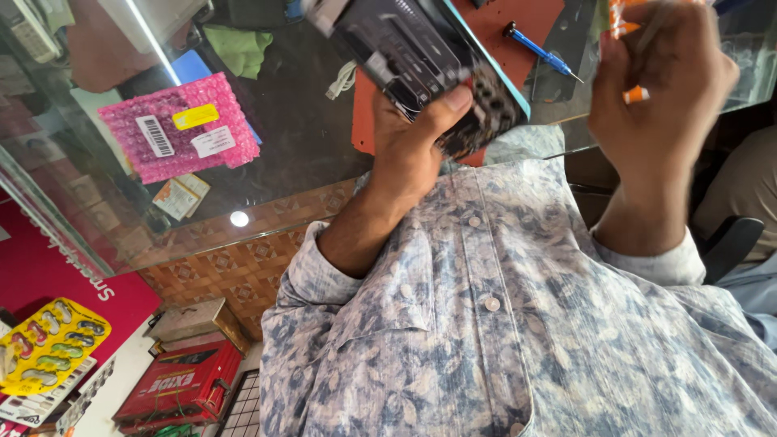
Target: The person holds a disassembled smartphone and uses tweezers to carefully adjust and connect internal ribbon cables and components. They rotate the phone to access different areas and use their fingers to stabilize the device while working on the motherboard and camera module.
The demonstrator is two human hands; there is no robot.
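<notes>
On glass counter: pink bubble-wrap packet (178,127), blue screwdriver (538,51); left grip (413,150) clasps opened phone (429,61), right grip (660,85) closed around orange-tipped tool (636,95)

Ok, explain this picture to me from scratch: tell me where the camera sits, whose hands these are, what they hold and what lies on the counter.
The camera is worn on a person's head and looks down past their patterned shirt. Both hands are that person's own. The left hand grips an opened phone with its inner parts showing, thumb on its edge. The right hand is closed around a thin orange-handled tool; the picture is blurred there. Below is a glass counter. On it lie a pink bubble-wrap pouch, an orange work mat and a blue screwdriver.
</notes>
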